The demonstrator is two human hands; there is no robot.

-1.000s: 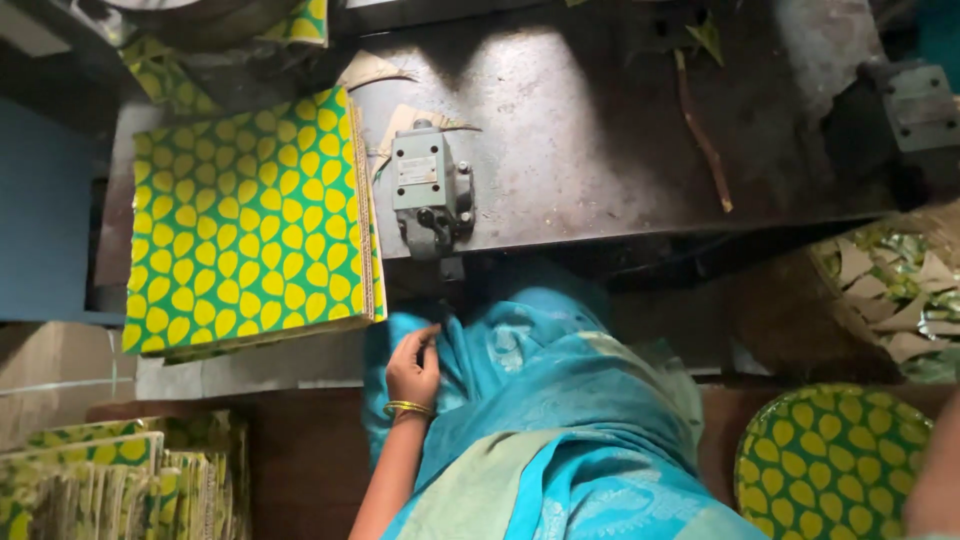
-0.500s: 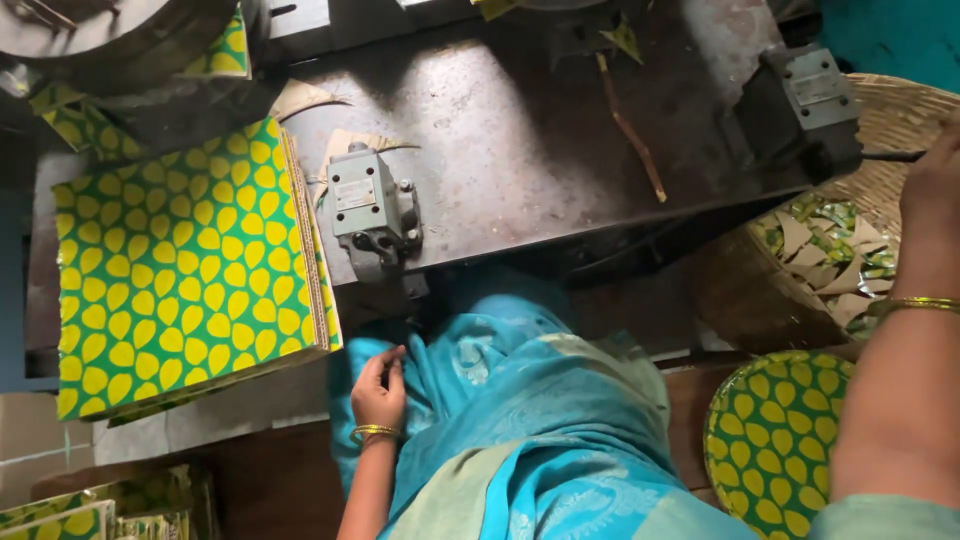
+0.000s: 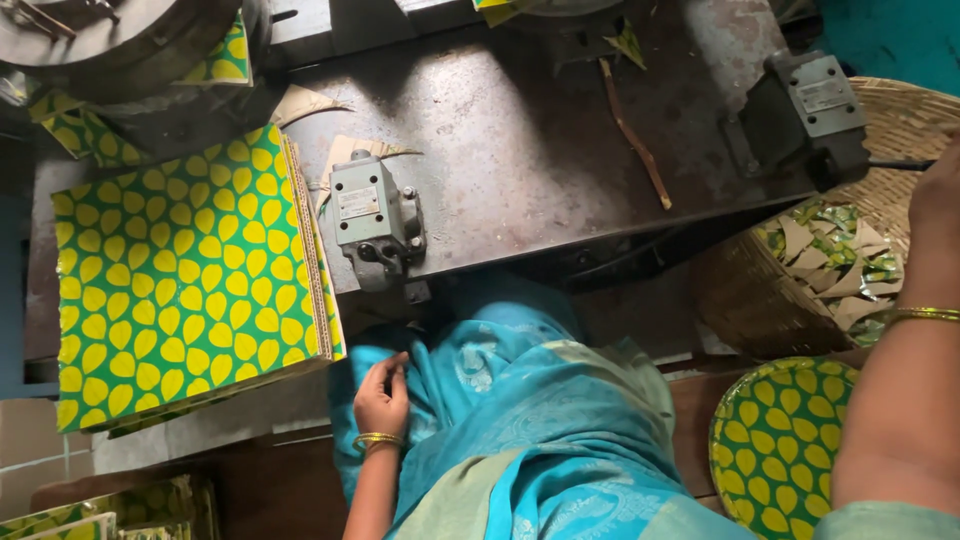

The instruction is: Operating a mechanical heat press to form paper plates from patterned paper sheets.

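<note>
Head view: the left hand (image 3: pixel 383 400) rests on the turquoise woven cloth (image 3: pixel 520 400) at the lap, just below the front edge of the dark steel machine bed (image 3: pixel 520 150); fingers curled loosely, pinching a fold. The cloth is judged soft, light and limp; best taken at a gathered fold. The right hand (image 3: pixel 935 190) reaches over the woven basket (image 3: pixel 900 120); its fingers are out of view, state cannot be told. A square stack of green, yellow-leaf printed sheets (image 3: pixel 185 285) lies at the bed's left corner.

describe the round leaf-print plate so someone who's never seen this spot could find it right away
Start at the dark metal machine table, then go down past the woven basket of scraps at its right. The round plate lies just below. It shares the green-and-yellow leaf print, but the stack of sheets at left is square.
</note>
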